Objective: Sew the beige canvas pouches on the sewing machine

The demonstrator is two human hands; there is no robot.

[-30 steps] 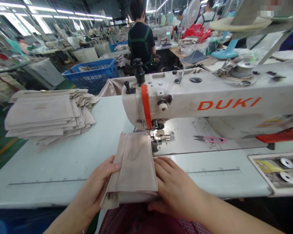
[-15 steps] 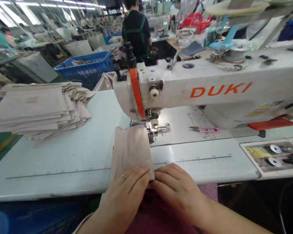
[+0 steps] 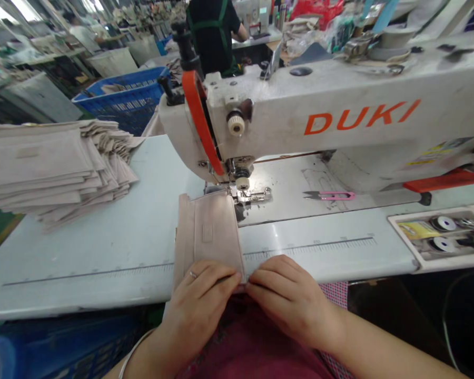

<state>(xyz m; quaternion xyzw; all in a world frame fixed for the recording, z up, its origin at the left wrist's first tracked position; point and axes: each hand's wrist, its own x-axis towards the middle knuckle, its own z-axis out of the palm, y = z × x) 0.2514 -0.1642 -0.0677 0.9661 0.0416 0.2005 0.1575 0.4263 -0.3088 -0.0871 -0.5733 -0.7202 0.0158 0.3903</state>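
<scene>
A folded beige fabric piece lies on the pale table, its far end at the presser foot of a white DUKI sewing machine. My left hand, with a ring, presses down on the near end of the fabric, fingers curled over it. My right hand meets it at the fabric's near right corner, fingertips pinching the edge.
A stack of the same beige pieces sits at the left of the table. Pink thread snips lie right of the needle. A tray with bobbins is at the right. A blue crate and a person in black are behind.
The fabric has slid forward toward the presser foot. My left hand moved from the fabric's left side onto its near end, and both hands now meet at its near edge.
</scene>
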